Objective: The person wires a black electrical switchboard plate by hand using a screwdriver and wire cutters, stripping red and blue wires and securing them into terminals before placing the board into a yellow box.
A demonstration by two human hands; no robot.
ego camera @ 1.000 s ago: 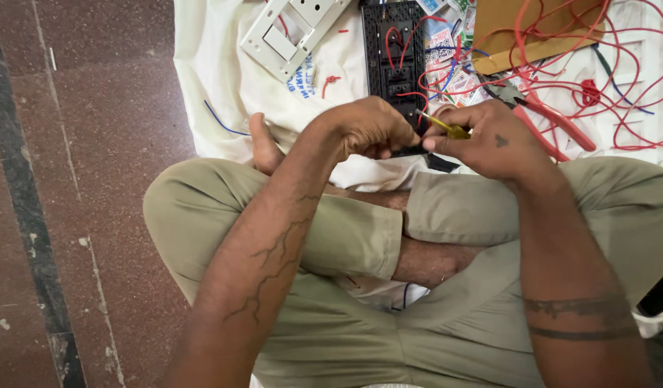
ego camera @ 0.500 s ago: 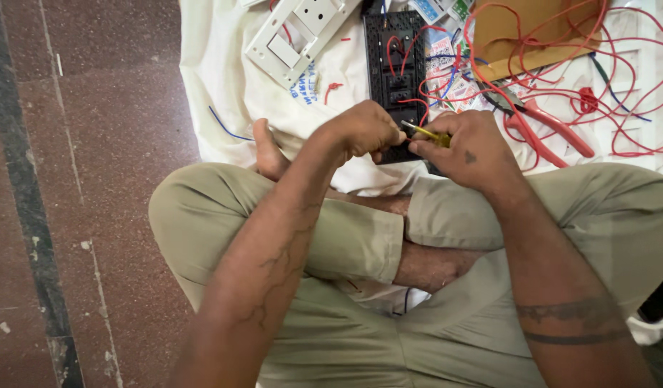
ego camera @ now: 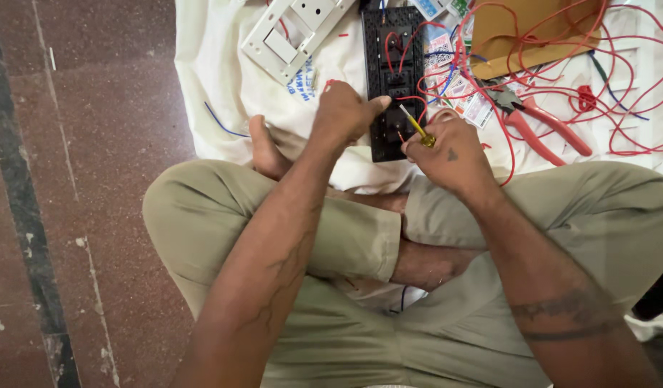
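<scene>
White cloth covers the floor across the upper half of the frame, and your crossed legs fill the lower half. At upper centre lies the long black plastic switch board with red wires. Your left hand is curled against its left edge. Your right hand is closed on a yellow-handled screwdriver, its tip at the board. Red-handled pliers lie at right.

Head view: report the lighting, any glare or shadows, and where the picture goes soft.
Head view: even, soft daylight, no hard shadows; the white cloth runs bright, near washed out. The right hand with its yellow screwdriver and the black switch panel are fairly sharp; the left hand slightly soft; the forearms at the bottom edge blur and stretch.
</scene>
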